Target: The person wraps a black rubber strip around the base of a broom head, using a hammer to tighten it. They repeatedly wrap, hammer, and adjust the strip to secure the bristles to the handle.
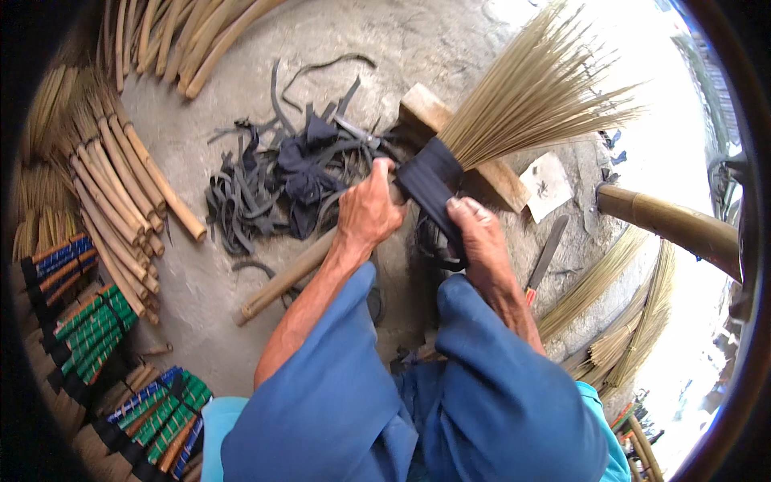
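Observation:
A broom with stiff straw bristles (534,96) lies slantwise in front of me, its brush end to the upper right. A wide dark band (431,173) wraps the base of the bristles. My left hand (371,201) is closed around the wooden handle (287,275) just below this band. From the band, a dark strip runs down to my right hand (479,241), which grips it with the thumb on top. The fingers under the strip are partly hidden.
Black strips (249,193) and dark cloth scraps lie heaped with scissors (357,131). Behind the broom is a wood block (502,185); a knife (549,249) lies to the right. Bundled sticks (120,185) and wrapped handles (98,325) fill the left, straw bundles (634,329) the right.

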The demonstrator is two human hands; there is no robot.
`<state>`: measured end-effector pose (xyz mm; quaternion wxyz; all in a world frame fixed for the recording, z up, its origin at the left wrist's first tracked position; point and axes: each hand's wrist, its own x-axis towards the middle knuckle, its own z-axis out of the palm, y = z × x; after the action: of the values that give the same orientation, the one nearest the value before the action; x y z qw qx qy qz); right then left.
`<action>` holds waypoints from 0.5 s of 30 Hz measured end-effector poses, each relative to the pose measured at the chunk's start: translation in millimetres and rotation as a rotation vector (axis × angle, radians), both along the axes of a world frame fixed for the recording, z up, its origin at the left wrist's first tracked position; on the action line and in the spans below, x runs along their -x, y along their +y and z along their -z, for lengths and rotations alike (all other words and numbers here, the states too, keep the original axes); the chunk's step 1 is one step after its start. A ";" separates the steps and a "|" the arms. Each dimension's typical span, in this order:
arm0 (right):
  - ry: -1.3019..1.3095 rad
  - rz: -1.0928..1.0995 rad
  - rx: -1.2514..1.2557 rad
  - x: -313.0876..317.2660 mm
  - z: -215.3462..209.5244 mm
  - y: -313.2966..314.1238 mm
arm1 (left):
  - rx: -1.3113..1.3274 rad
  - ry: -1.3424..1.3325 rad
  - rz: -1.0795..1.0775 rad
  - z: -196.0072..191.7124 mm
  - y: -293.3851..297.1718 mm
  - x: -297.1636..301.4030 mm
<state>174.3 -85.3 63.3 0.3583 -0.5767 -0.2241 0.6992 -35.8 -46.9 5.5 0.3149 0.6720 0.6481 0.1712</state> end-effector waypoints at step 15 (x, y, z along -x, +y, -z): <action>-0.659 -0.121 -0.635 -17.9 27.3 31.6 | 0.048 -0.011 -0.023 -5.9 7.8 -33.6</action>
<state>192.2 -53.8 36.0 0.3855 -0.6159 -0.5623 0.3947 -2.2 -39.1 11.4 0.3323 0.6558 0.6580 0.1629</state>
